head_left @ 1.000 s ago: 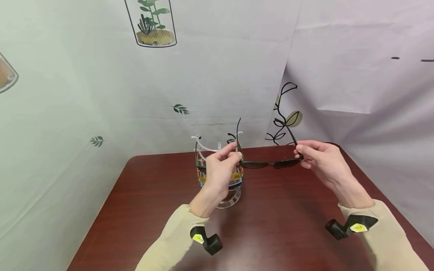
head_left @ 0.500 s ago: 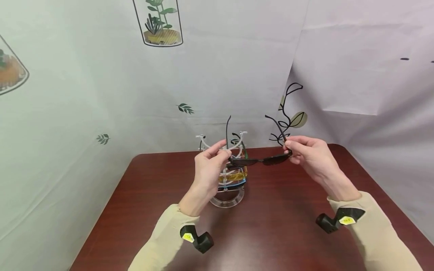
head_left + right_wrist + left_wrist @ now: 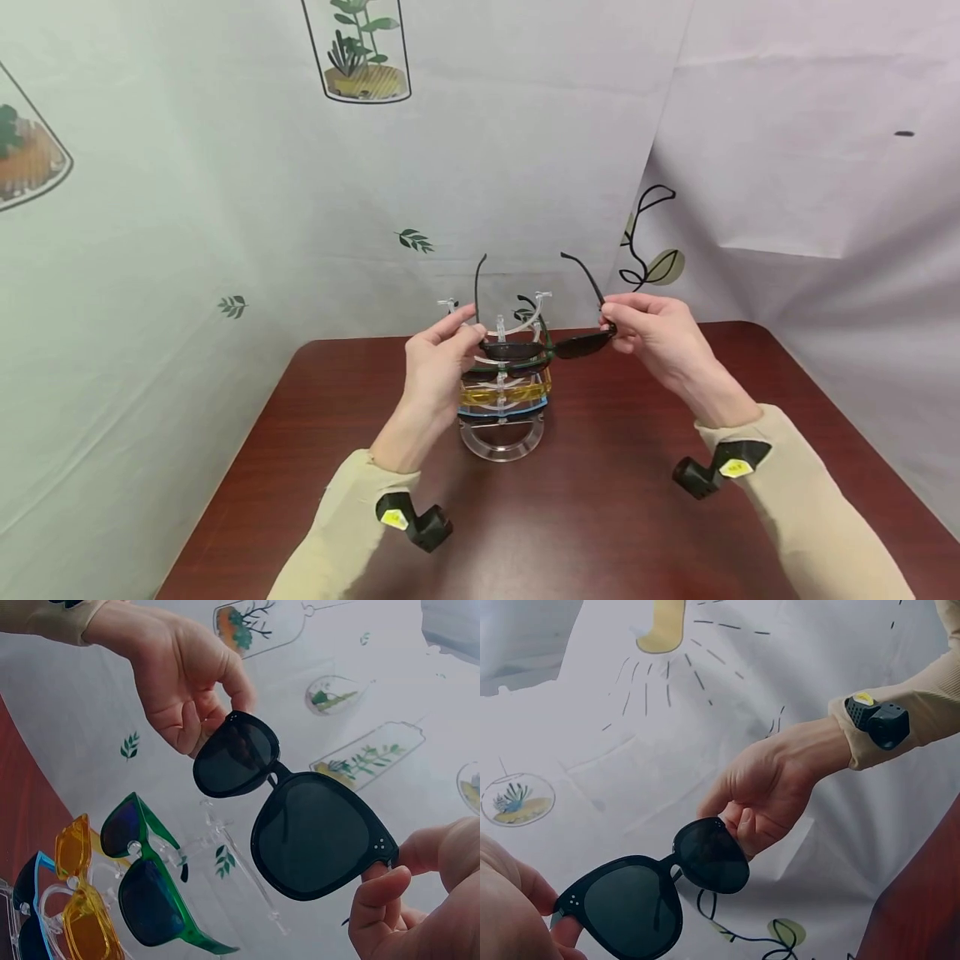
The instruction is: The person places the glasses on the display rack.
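Observation:
A pair of black sunglasses [image 3: 581, 344] with dark lenses is held up by both hands, its temples unfolded and pointing away toward the wall. My left hand [image 3: 432, 373] pinches it at the left hinge, and my right hand [image 3: 660, 343] pinches the right hinge. Behind and below them stands a clear display rack [image 3: 501, 454], partly covered by the sunglasses and the left hand. Green-framed sunglasses [image 3: 154, 900] sit on the rack, apart from the black pair in the right wrist view. Lower tiers bear yellow glasses [image 3: 88, 922] and blue-framed sunglasses [image 3: 34, 922].
The rack stands on a dark red wooden table [image 3: 600, 500] near its back edge. A whitish cloth [image 3: 525, 150] printed with plants hangs behind and beside the table. The rack's clear top arm [image 3: 542, 302] rises behind the black sunglasses.
Both hands have carried the black sunglasses leftward, from right of the rack to in front of its upper part. The head view has turned slightly to the left.

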`<action>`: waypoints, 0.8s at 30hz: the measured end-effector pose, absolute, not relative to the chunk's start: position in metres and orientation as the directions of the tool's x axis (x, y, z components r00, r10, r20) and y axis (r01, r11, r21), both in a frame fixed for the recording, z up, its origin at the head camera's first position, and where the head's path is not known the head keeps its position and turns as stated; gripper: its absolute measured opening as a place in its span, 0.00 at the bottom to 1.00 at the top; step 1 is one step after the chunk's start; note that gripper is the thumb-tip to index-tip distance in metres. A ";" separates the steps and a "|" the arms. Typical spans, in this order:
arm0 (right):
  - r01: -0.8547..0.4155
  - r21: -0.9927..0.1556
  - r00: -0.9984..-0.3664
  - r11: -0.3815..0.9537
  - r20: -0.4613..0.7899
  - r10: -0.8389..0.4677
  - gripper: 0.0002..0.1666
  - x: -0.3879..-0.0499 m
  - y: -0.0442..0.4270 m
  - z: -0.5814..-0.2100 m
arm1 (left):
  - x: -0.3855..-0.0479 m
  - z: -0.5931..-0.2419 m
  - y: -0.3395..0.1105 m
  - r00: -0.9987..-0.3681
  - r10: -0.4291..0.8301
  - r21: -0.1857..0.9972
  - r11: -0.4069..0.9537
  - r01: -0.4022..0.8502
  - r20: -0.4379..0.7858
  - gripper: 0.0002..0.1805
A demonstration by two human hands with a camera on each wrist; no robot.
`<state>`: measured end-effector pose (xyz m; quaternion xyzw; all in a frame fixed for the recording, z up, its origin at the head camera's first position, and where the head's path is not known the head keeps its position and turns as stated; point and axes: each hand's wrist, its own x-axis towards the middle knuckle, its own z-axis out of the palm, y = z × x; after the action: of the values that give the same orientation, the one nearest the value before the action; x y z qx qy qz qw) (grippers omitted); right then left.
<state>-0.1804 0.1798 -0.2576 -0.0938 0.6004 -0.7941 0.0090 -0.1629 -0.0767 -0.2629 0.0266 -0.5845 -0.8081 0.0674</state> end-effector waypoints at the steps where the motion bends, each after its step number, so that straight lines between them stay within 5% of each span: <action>1: -0.098 -0.956 -0.982 -0.276 0.137 -0.127 0.05 -0.182 0.178 -0.258 | -0.164 -0.263 -0.079 -0.989 -0.141 0.949 -0.307 0.075 0.033 0.21; 24: -0.049 -0.983 -0.986 -0.176 0.076 -0.147 0.08 -0.212 0.142 -0.262 | -0.184 -0.261 -0.111 -0.982 -0.189 0.937 -0.345 0.055 -0.012 0.22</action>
<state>-0.2117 0.1422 -0.2619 -0.0767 0.6411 -0.7629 0.0321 -0.1837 -0.1111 -0.2610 0.0590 -0.5674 -0.8180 0.0746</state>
